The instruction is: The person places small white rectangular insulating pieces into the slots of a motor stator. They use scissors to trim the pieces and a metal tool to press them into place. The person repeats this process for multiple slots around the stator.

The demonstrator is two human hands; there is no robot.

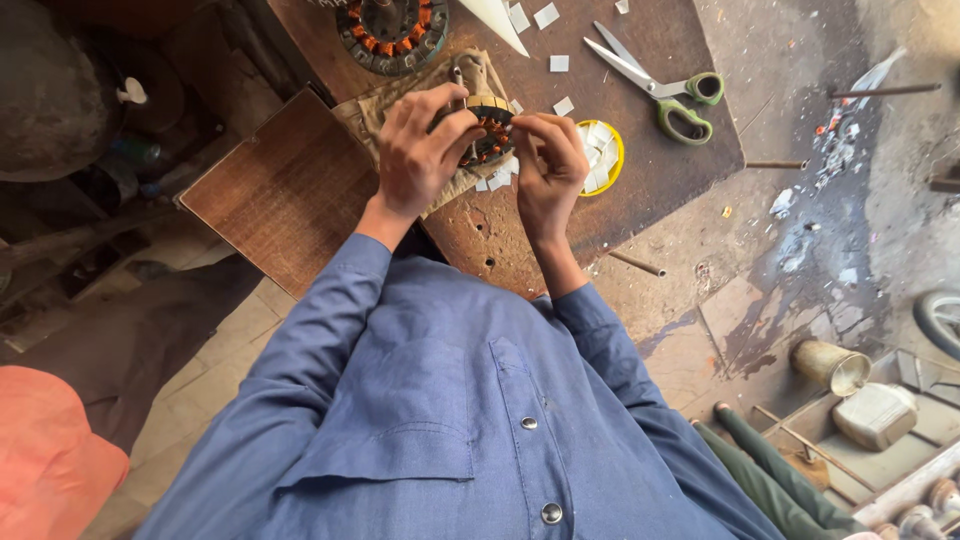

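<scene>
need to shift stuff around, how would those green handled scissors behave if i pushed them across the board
The scissors lie flat and open on the wooden board, so they would probably slide rather than roll. The spread blades look stiff but may pivot when nudged. They could sweep along the paper scraps nearby.

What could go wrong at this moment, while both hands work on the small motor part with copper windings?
1. The left hand and right hand pinch the motor part tightly; a slip could perhaps damage the copper windings.
2. The loose white paper pieces may scatter off the board.
3. The scissors lie open near the right hand and could cut it.
</scene>
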